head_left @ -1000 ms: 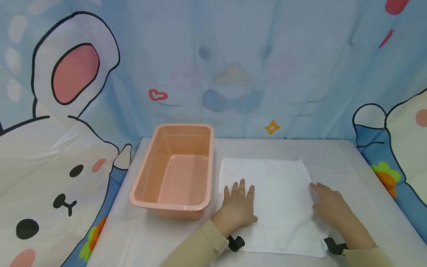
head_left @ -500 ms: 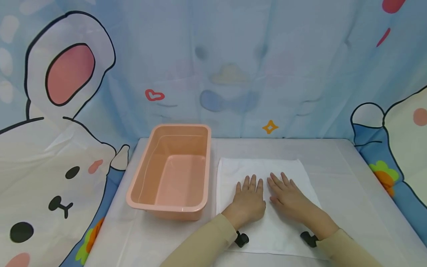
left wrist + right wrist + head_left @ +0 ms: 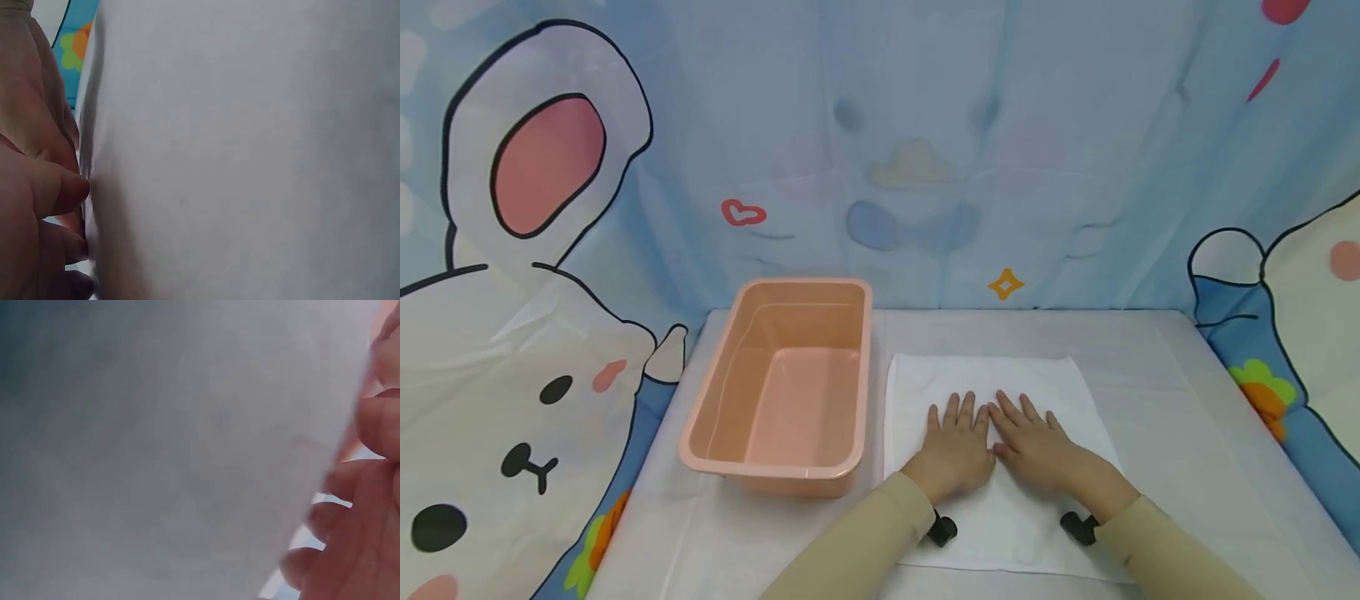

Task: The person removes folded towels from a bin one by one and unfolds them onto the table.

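Observation:
A white cloth (image 3: pixel 1000 542) lies spread flat on the white-covered table. My left hand (image 3: pixel 957 454) rests palm down on its middle, fingers straight and spread. Right beside it, my right hand (image 3: pixel 1041 454) also lies on the cloth, its straight fingers slanting up and left so that the two hands meet or nearly meet. In the left wrist view, the fingers (image 3: pixel 62 187) touch the white cloth (image 3: pixel 206 150). The right wrist view shows the fingers (image 3: pixel 337 512) against the same pale surface. Neither hand grips anything.
A pink plastic basin (image 3: pixel 775 462) stands left of the cloth; its inside shows nothing in it. White sheeting covers the table (image 3: pixel 1157 400). Behind and at both sides hangs a blue curtain (image 3: pixel 1075 125) with cartoon animals printed on it. Black wrist cameras (image 3: pixel 942 530) sit under the sleeves.
The right hand has moved left from the cloth's right edge to beside the left hand. The left hand has shifted slightly right. The cloth stays flat, and the view has turned slightly.

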### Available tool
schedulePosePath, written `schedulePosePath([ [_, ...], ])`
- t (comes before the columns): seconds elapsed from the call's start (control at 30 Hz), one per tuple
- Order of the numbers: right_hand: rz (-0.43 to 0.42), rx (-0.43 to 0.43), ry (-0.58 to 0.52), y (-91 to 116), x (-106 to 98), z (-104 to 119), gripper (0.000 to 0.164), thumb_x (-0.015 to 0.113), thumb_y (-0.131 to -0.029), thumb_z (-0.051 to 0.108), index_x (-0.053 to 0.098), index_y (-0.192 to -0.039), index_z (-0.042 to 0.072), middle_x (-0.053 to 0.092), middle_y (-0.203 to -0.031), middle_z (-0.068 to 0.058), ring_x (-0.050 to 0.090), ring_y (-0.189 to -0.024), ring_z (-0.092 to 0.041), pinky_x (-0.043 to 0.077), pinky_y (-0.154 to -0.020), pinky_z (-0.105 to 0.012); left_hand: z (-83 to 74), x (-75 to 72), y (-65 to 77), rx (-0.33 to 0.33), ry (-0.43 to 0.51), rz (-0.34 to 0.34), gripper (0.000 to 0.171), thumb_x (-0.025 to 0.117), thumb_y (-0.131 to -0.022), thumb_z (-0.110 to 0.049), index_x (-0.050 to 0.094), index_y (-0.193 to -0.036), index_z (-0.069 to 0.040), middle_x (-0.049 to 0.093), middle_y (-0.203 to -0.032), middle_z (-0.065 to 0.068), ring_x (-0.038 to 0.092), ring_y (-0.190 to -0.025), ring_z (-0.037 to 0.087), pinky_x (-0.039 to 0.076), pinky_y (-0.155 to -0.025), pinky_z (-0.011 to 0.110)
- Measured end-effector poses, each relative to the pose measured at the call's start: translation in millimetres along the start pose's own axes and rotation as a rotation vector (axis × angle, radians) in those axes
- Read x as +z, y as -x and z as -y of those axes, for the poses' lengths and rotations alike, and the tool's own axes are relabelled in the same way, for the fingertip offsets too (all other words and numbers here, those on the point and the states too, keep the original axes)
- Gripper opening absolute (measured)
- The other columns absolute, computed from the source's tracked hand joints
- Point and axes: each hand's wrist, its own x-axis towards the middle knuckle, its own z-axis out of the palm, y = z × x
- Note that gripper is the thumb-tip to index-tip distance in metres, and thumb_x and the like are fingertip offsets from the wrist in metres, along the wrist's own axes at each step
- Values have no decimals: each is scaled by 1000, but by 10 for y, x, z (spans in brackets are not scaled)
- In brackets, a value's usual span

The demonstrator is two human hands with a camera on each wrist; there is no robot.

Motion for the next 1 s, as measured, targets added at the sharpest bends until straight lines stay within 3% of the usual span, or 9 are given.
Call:
schedulePosePath([
  [0.23,81,99,11,-92,-111,-24,73,55,-110,43,31,-170,10,13,-179,-25,7,-160,-65,10,-111,-94,48,-82,-105,-79,-7,-2,66,39,-111,-59,21,-172,-40,11,-184,0,11,-170,35,22,-133,60],
  [0.47,149,180,30,-240,-184,-120,74,51,-111,48,22,-173,17,3,-181,-24,0,-160,-65,8,-109,-95,89,-129,-187,-194,11,13,65,36,-111,-63,19,-171,-45,7,-184,-2,9,-170,38,21,-133,63],
  [1.0,164,271,-10,-461,-294,-417,84,48,-110,57,13,-174,16,-9,-178,-29,-11,-157,-68,-2,-114,-91,163,-126,-399,-311,117,-4,70,35,-110,-66,16,-173,-41,2,-184,-3,1,-169,45,14,-132,67],
])
